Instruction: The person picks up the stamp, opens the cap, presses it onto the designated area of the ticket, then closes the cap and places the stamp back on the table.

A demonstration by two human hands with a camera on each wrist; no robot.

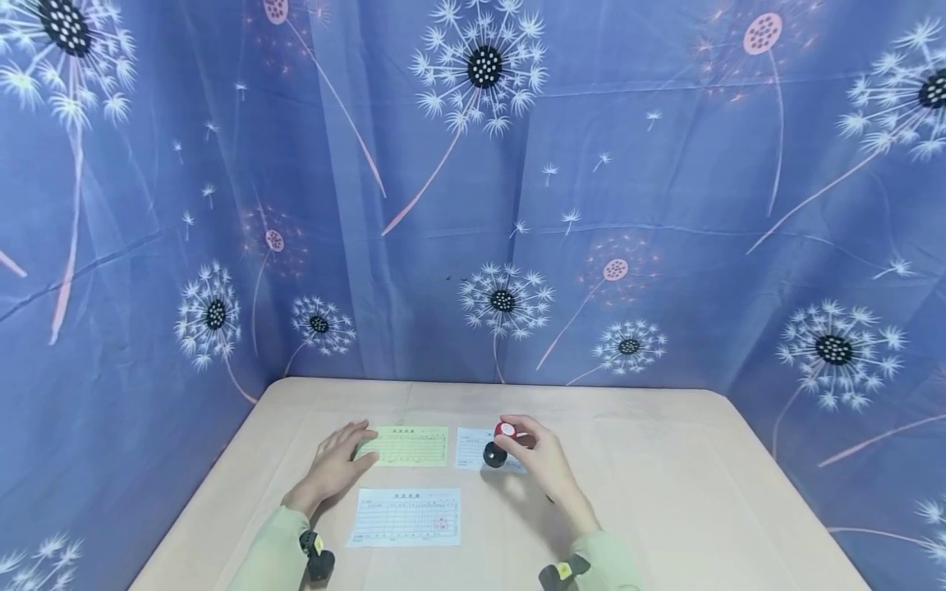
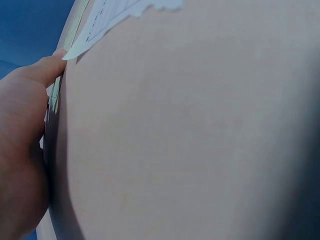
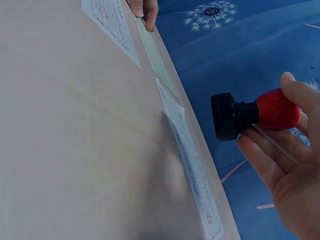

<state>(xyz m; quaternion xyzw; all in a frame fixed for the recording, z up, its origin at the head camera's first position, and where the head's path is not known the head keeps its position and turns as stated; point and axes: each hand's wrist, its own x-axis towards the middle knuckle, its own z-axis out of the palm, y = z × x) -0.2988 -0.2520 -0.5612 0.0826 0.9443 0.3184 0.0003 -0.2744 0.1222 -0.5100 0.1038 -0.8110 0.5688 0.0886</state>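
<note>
My right hand (image 1: 545, 460) grips a stamp (image 1: 506, 430) by its red knob, with fingers and thumb around it. In the right wrist view the stamp's black round base (image 3: 225, 116) hangs above the table, apart from the paper. Under it in the head view lies a small pale blue form slip (image 1: 469, 450), partly covered by hand and stamp. In the right wrist view a red mark (image 3: 209, 215) shows near that slip's end. My left hand (image 1: 336, 464) rests with loosely extended fingers at the left edge of a green form slip (image 1: 411, 447).
A second pale blue form slip (image 1: 405, 517) lies nearer to me, with a red stamp mark (image 1: 441, 523) at its right side. All slips lie on a beige table (image 1: 665, 492). A blue dandelion-patterned curtain (image 1: 576, 180) hangs behind the table and along both sides.
</note>
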